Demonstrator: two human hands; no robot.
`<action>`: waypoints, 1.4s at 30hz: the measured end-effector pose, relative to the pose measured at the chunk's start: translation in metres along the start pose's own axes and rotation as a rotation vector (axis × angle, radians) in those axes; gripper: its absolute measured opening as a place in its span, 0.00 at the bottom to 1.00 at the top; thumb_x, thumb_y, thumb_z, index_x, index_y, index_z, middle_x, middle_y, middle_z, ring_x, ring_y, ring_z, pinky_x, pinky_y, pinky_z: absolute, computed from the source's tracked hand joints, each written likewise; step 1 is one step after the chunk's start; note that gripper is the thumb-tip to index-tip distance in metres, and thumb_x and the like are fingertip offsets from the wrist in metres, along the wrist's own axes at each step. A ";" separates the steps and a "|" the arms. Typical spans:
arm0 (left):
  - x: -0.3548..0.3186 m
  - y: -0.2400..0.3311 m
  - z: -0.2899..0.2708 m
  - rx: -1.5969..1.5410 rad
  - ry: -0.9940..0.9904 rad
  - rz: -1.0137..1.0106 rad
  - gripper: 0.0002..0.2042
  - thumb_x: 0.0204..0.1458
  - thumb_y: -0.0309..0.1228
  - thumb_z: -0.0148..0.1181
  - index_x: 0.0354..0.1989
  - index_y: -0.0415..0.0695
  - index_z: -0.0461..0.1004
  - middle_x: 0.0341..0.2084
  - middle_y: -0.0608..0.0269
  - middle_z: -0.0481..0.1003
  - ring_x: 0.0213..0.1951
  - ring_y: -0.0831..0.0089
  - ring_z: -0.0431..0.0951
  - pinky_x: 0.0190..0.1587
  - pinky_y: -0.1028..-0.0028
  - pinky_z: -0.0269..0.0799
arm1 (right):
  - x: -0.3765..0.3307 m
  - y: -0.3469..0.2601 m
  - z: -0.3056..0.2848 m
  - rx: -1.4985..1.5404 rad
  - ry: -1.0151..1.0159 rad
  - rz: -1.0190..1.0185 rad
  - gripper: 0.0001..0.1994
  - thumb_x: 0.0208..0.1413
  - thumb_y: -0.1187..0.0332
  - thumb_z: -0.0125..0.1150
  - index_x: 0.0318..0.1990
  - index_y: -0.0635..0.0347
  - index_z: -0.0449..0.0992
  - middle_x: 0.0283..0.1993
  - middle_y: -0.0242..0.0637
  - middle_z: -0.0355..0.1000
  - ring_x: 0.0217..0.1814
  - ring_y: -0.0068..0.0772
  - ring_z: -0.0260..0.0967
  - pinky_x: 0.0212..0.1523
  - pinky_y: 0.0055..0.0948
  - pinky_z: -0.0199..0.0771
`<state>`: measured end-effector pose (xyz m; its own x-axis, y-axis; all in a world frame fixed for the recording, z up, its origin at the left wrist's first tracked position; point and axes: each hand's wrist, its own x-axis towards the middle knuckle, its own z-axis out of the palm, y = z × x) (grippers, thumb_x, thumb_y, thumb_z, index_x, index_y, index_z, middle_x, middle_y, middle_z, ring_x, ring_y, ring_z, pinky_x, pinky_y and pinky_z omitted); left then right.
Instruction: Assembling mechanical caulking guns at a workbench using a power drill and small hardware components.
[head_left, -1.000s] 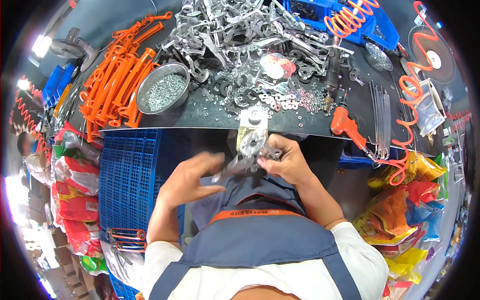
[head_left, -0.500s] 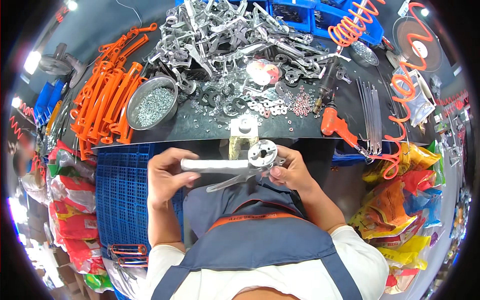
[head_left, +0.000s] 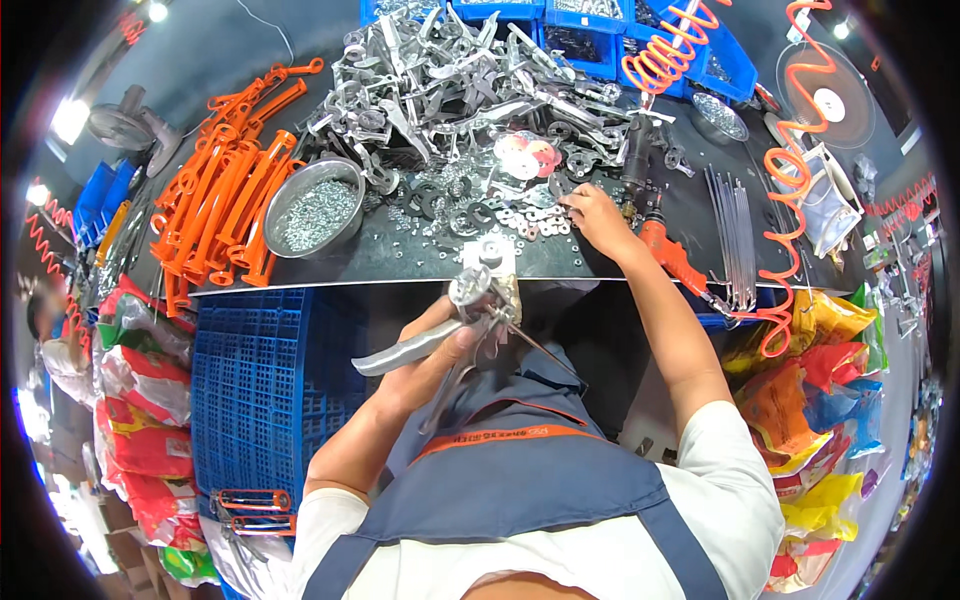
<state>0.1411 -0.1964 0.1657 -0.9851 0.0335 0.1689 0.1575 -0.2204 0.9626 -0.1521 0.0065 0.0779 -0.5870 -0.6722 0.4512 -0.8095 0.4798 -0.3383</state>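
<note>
A grey metal caulking-gun frame (head_left: 455,330) is clamped in the left hand (head_left: 430,365), just off the table's (head_left: 330,265) near edge above the lap. Its long axis runs from lower left to upper right, round head toward the table. A slip is judged possible, since it is held one-handed. Farther on, the right hand (head_left: 592,215) is laid among washers (head_left: 520,222), fingers bent together; a pinched washer cannot be told. Beyond, loose metal parts (head_left: 450,80) are piled.

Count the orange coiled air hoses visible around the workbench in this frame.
3: one coiled hose at the top by the blue bins, one long coil down the bench's right side, one at the far left edge. More may be hidden.
</note>
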 end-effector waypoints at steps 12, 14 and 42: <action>0.008 -0.026 0.019 -0.116 0.310 -0.050 0.18 0.56 0.29 0.55 0.52 0.34 0.63 0.44 0.55 0.72 0.47 0.74 0.71 0.51 0.73 0.65 | -0.022 -0.153 -0.068 0.427 0.176 -0.347 0.07 0.47 0.71 0.62 0.33 0.64 0.77 0.33 0.39 0.74 0.30 0.32 0.71 0.30 0.26 0.72; 0.016 -0.022 0.022 -0.105 0.251 0.055 0.17 0.55 0.26 0.56 0.50 0.35 0.62 0.37 0.57 0.73 0.37 0.77 0.73 0.39 0.77 0.70 | -0.025 -0.169 -0.069 0.296 0.253 -0.615 0.08 0.46 0.71 0.62 0.33 0.64 0.77 0.34 0.38 0.74 0.30 0.33 0.71 0.29 0.27 0.72; 0.012 -0.013 0.025 0.470 0.113 0.332 0.08 0.44 0.21 0.61 0.35 0.43 0.76 0.32 0.59 0.71 0.32 0.70 0.73 0.35 0.72 0.70 | -0.051 -0.154 -0.041 1.690 -0.496 0.243 0.08 0.49 0.72 0.66 0.36 0.63 0.76 0.38 0.30 0.73 0.41 0.20 0.68 0.44 0.23 0.68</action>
<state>0.1284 -0.1688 0.1603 -0.8747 -0.0735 0.4790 0.4478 0.2557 0.8568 0.0020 -0.0094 0.1407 -0.3630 -0.9256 0.1069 0.3665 -0.2473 -0.8969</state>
